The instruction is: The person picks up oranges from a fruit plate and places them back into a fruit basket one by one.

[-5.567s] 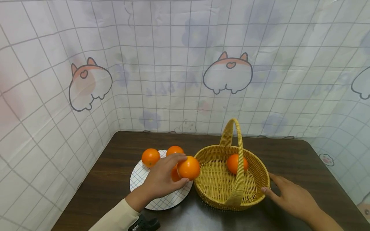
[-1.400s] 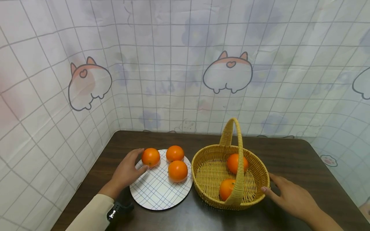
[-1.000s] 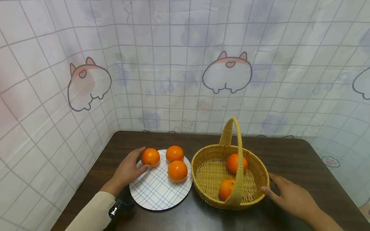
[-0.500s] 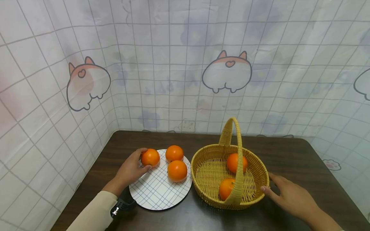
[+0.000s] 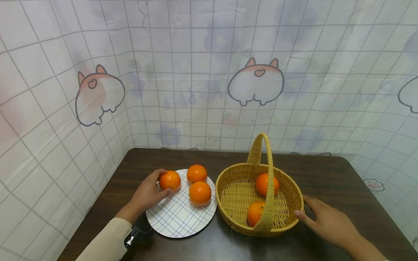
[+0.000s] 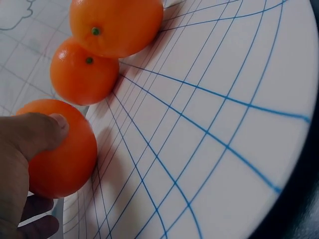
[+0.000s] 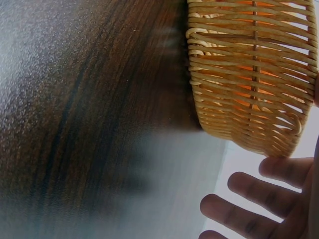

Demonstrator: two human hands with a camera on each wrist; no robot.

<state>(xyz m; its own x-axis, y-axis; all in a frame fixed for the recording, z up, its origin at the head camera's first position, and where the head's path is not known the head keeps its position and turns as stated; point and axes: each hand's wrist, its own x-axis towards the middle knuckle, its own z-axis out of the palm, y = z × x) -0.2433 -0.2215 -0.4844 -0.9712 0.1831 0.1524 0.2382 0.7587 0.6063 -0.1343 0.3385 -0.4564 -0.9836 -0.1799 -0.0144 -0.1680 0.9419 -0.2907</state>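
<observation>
My left hand grips an orange at the left of a white plate with blue grid lines. In the left wrist view its thumb lies across that orange, with fingers on the far side. Two more oranges sit on the plate, a back orange and a nearer orange. My right hand rests against the right side of a yellow woven basket, its thumb at the rim. The right wrist view shows its fingers spread and fairly straight beside the weave.
Inside the basket lie two oranges, one at the back right and one near the front. The basket's tall handle arches over them. A dark wood table carries everything, with a grid-patterned cloth behind.
Earlier, my left hand held an orange beside the basket; that orange now lies inside. The left hand went back to the plate's left orange and has just shifted it slightly nearer. The right hand stayed.
</observation>
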